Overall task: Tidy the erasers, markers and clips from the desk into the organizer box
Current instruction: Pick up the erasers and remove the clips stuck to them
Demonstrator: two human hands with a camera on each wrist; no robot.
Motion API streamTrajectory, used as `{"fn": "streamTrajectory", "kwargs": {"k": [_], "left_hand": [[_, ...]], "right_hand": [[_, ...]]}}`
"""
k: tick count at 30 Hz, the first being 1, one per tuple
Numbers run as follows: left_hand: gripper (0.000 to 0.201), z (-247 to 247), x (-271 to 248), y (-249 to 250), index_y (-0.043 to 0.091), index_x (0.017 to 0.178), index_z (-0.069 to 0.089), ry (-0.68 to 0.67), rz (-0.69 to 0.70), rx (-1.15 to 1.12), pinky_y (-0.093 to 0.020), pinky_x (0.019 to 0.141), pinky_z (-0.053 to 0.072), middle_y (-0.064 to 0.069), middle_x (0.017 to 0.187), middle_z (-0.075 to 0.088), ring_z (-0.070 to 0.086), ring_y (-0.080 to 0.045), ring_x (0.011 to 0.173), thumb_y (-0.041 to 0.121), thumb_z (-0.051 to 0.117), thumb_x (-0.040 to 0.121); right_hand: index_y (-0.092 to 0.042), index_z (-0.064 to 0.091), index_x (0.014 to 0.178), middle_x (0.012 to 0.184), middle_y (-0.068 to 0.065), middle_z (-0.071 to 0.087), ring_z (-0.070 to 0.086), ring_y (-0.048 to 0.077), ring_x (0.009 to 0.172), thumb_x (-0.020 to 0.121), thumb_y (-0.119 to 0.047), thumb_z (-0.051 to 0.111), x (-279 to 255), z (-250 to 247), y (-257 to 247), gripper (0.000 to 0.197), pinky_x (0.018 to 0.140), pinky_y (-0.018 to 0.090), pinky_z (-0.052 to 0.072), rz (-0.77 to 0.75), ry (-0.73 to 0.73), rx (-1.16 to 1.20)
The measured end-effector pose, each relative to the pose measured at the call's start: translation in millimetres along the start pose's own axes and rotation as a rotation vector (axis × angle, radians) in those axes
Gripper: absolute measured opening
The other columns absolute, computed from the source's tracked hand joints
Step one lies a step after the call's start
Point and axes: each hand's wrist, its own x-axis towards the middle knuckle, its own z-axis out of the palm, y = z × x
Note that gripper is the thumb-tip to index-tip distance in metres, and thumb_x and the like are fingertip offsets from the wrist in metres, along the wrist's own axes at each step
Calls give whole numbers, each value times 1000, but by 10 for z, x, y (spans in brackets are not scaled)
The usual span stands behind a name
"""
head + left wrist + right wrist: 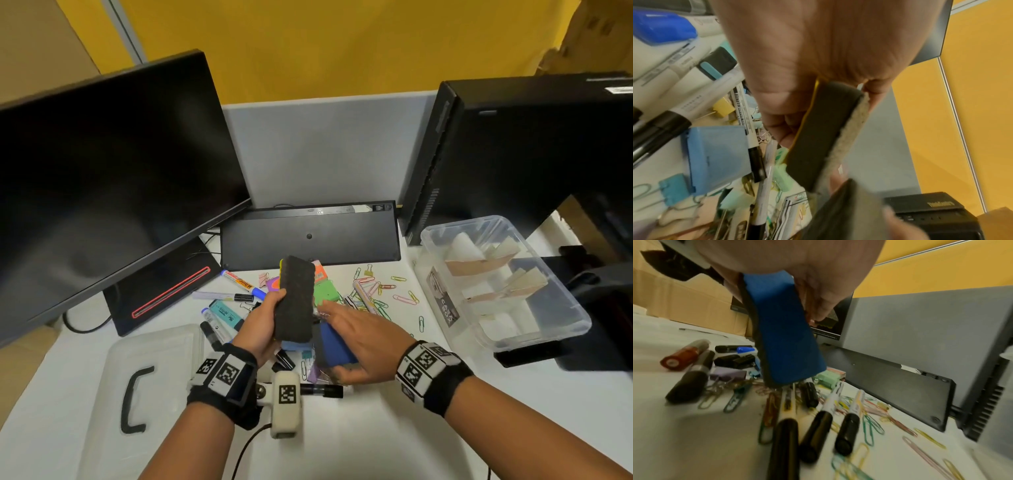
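Note:
My left hand [269, 318] grips a black felt board eraser [297, 298] with a yellow back, raised on end above the pile; the left wrist view shows that hand [818, 61] round the eraser [818, 138]. Just to its right, my right hand [358, 334] holds a blue eraser [334, 347], fingers over it and thumb under it. In the right wrist view the blue eraser [785, 337] hangs from that hand [818, 293] above the markers [818, 426]. Markers [226, 313] and coloured paper clips [400, 294] lie scattered on the desk. The clear organizer box [548, 329] with dividers stands at the right.
The box's clear lid [144, 377] with a black handle lies at front left. A monitor [102, 185] stands at the left, a keyboard [308, 236] leans against the grey partition, and a black computer tower [513, 147] rises behind the box. Small coloured boxes [325, 291] sit in the pile.

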Motion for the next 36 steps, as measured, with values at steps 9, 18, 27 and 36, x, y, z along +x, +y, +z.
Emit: {"fn": "streamTrajectory", "kwargs": {"k": [9, 18, 27, 36], "left_hand": [[34, -44, -97, 37, 9, 106, 59, -1, 27, 106, -38, 84, 50, -17, 106, 65, 62, -23, 93, 36, 41, 96], [39, -168, -147, -129, 5, 115, 54, 14, -41, 152, -41, 89, 48, -19, 110, 64, 61, -29, 101, 37, 40, 96], [42, 86, -152, -240, 2, 117, 56, -73, -59, 251, -48, 100, 43, -24, 118, 62, 59, -37, 110, 35, 37, 97], [40, 299, -148, -153, 8, 122, 56, -195, -12, -51, -44, 97, 48, -17, 116, 67, 63, -30, 107, 32, 37, 97]], "right_hand": [[-26, 31, 134, 124, -4, 47, 54, 13, 96, 83, -56, 55, -229, 37, 101, 64, 76, 24, 51, 328, 36, 196], [-27, 57, 102, 97, -7, 61, 57, 3, 88, 96, -37, 34, -108, -105, 90, 25, 75, 21, 41, 665, 393, 949], [-15, 61, 102, 111, 11, 66, 62, 24, 104, 101, -37, 32, 176, -82, 121, 36, 101, 42, 43, 969, 488, 1210], [-22, 59, 106, 108, 12, 65, 65, 28, 102, 92, -44, 38, 454, -82, -87, 33, 94, 53, 49, 903, 455, 1347]]}}
